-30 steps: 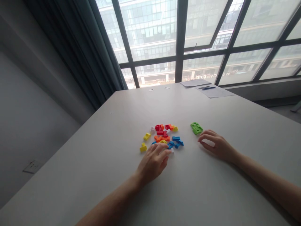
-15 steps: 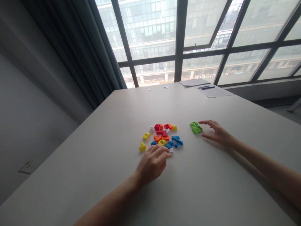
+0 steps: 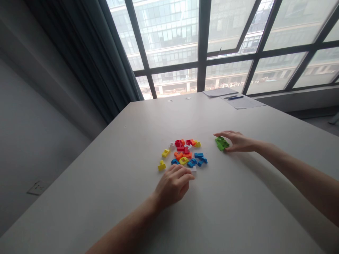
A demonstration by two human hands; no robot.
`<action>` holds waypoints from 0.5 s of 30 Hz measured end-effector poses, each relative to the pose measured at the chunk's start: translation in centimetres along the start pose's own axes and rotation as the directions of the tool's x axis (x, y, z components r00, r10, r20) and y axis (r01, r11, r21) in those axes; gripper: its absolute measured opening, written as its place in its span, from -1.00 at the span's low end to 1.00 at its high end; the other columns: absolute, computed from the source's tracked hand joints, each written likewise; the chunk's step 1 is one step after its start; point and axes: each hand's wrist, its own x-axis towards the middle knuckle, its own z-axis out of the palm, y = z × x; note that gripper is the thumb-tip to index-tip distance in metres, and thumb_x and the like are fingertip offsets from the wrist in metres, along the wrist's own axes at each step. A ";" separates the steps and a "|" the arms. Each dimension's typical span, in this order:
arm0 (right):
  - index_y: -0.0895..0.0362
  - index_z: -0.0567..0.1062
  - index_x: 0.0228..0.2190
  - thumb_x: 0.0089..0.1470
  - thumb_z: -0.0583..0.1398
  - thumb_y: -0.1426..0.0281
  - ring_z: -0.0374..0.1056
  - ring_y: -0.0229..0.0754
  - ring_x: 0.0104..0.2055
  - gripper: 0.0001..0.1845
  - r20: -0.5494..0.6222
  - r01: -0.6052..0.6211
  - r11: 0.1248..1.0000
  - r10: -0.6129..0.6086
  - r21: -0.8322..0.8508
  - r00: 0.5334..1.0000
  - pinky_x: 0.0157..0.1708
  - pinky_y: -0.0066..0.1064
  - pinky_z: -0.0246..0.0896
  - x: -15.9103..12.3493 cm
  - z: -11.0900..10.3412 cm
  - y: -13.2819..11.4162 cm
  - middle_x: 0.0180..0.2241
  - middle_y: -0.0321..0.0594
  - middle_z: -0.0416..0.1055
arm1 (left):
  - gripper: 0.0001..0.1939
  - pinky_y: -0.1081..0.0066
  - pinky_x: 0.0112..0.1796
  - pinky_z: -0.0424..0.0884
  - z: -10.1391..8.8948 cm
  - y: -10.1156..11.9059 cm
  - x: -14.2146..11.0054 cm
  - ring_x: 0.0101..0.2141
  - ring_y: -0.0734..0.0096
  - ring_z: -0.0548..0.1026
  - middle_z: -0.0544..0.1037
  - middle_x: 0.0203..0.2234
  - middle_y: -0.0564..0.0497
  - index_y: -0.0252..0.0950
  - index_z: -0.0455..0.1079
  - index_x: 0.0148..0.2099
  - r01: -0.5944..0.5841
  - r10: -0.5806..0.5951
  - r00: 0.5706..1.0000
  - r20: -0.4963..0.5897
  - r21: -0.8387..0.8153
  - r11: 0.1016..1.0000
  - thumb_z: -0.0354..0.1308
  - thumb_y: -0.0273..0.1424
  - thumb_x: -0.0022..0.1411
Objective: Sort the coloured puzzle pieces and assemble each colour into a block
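Note:
My left hand point(image 3: 174, 184) rests at the near edge of a pile of small plastic building pieces. Its fingers are curled together, and what they hold, if anything, is hidden. A white piece point(image 3: 193, 170) lies right by its fingertips, with a yellow curved piece point(image 3: 183, 161) and blue pieces point(image 3: 192, 162) just beyond. Over to the right, my right hand point(image 3: 234, 141) spreads thumb and forefinger around a cluster of green pieces point(image 3: 221, 143) lying on the table. The fingers are apart; whether they touch the green cluster I cannot tell.
Red pieces point(image 3: 180, 149), orange pieces point(image 3: 186, 155) and loose yellow pieces point(image 3: 161, 165) make up more of the pile on the white table point(image 3: 111, 176). Paper sheets point(image 3: 249, 103) and a pen point(image 3: 235, 98) lie at the far edge, below the window.
My right hand has moved forward and left, from beside the green cluster to around it, its fingers spreading. My left hand has drawn back slightly from the pile, uncovering more pieces.

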 end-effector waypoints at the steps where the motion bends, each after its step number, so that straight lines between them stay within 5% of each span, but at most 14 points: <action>1: -0.07 0.22 0.21 -0.13 0.20 0.25 0.03 0.19 0.29 -0.18 0.000 0.005 1.000 -0.005 -0.020 1.000 0.19 0.08 -0.07 0.1 -0.1 -0.1 0.20 -0.14 0.26 | -0.79 0.34 -0.17 0.38 0.0 0.0 0.0 -0.25 0.35 0.45 0.58 -0.27 -0.01 -0.28 0.40 -0.19 -0.001 0.001 1.000 -0.001 -0.002 1.000 0.03 -0.62 0.22; 8: -0.11 0.26 0.19 -0.15 0.22 0.22 0.13 0.23 0.24 -0.20 -0.040 0.046 0.997 -0.049 -0.068 0.998 0.13 0.12 -0.01 0.2 -0.4 0.6 0.14 -0.14 0.34 | -0.77 0.33 -0.17 0.40 -0.2 0.1 0.1 -0.24 0.36 0.46 0.58 -0.27 -0.03 -0.27 0.42 -0.19 0.010 -0.010 1.000 0.006 0.003 1.000 0.00 -0.62 0.21; 15: -0.14 0.33 0.14 -0.18 0.23 0.24 0.21 0.23 0.19 -0.24 -0.081 -0.008 0.994 -0.001 -0.108 0.997 0.08 0.13 0.09 -2.4 -1.3 4.3 0.08 -0.16 0.41 | -0.76 0.33 -0.17 0.40 -0.2 0.2 0.2 -0.25 0.36 0.46 0.58 -0.27 -0.03 -0.27 0.42 -0.18 0.032 -0.032 0.999 0.013 -0.005 0.999 0.01 -0.62 0.21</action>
